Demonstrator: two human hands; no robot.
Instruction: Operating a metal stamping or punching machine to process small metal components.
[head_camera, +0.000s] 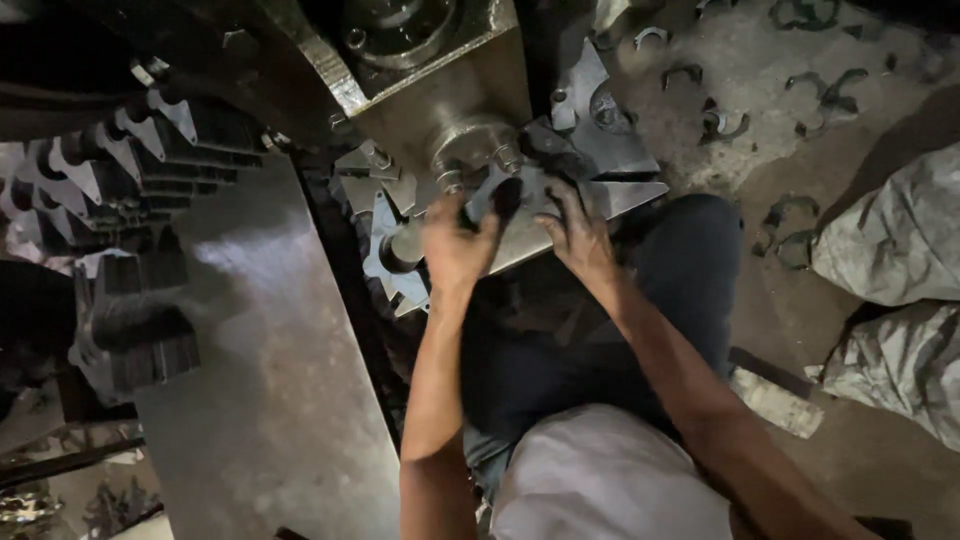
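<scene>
Left hand (455, 245) grips a flat metal blank (490, 195) on the press bed (520, 240). Right hand (578, 235), fingers spread, presses the same blank. Stacked blanks (130, 170) lie far left.

Two hands (455, 245) (578, 235), two grey sacks (890, 240) (900, 370) at the right, one steel sheet (260, 400) at lower left, many stacked blanks (120, 160), too many to count.

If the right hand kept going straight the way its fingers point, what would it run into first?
The right hand points up and away from the person, fingers spread on a flat dark metal piece. Going straight on, it would probably meet the round bolted fitting of the press first, though depth is hard to judge.
</scene>
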